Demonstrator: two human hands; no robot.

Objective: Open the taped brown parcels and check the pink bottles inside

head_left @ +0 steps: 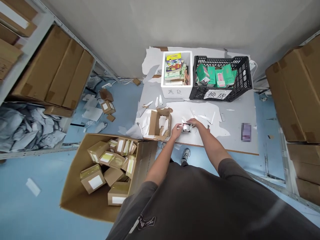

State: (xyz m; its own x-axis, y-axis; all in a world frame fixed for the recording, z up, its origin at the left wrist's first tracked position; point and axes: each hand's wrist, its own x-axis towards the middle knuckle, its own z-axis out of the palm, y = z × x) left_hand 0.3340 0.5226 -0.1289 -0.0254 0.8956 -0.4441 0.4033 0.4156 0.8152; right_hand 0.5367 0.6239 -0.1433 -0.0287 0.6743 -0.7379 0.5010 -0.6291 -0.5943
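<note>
Close to the table's front edge, a small open box [186, 128] with a shiny rounded silver thing in it sits between my hands. My left hand [176, 130] grips the box's left side, fingers curled at its edge. At the upper right corner of the same box, my right hand [194, 122] holds on with bent fingers. What the silver thing is, I cannot make out. Left of my hands stands an open cardboard box [151, 123] with torn flaps and white scraps inside. White paper strips [203, 117] lie around the small box.
Behind my hands stand a white foam box [176, 92] of packaged goods and a black plastic crate [246, 75] with several green boxes. A large carton [67, 193] of parcels is on the floor at left. Shelves with cartons [57, 63] flank both sides.
</note>
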